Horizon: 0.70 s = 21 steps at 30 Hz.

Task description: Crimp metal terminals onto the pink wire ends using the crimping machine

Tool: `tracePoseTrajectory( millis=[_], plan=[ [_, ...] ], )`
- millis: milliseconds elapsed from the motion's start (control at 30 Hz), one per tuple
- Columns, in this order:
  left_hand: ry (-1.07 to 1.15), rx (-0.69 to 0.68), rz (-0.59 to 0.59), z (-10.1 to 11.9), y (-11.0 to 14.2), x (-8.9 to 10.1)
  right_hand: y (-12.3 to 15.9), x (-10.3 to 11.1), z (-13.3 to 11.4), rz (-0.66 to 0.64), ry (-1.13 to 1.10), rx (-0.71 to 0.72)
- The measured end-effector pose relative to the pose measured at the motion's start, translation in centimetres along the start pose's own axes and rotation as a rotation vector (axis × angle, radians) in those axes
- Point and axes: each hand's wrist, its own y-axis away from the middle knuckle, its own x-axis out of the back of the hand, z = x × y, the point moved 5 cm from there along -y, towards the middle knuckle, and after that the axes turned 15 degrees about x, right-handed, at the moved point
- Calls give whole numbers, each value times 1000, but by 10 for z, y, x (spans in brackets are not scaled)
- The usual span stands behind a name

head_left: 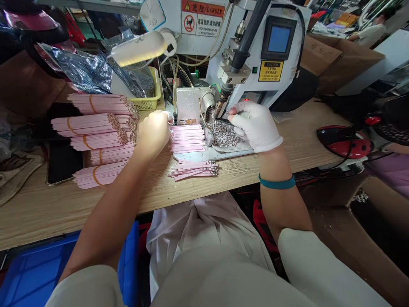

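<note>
My left hand (153,134) is bare and curled, resting at the edge of a loose stack of pink strips (187,138). I cannot tell whether it grips a strip. My right hand (255,125) wears a white glove and pinches a dark, slim tool (225,121) close to the machine's metal nozzle (222,96). Below that tool, a heap of small silvery studs (225,135) lies in a shallow metal tray (220,154). Several rubber-banded bundles of pink strips (96,136) lie left of my left hand. A smaller pile of pink strips (194,170) sits near the bench's front edge.
The white machine (255,55) stands behind the tray on a wooden workbench (64,204), under a lit lamp (137,49). A yellow basket (148,100) and a phone (62,162) sit left. A red-and-black object (343,143) lies right; a blue crate (35,273) sits below the bench.
</note>
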Motion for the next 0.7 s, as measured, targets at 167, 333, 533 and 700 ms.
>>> tracePoseTrajectory(
  millis=[167, 333, 533, 700],
  plan=[
    [28, 17, 19, 5, 2, 4, 2, 1, 1, 2, -40, -63],
    [15, 6, -21, 11, 5, 2, 3, -4, 8, 10, -115, -40],
    [49, 8, -50, 14, 4, -2, 12, 9, 17, 50, -104, -22],
    [56, 12, -70, 15, 2, -7, 16, -1, 6, 54, 141, 35]
  ],
)
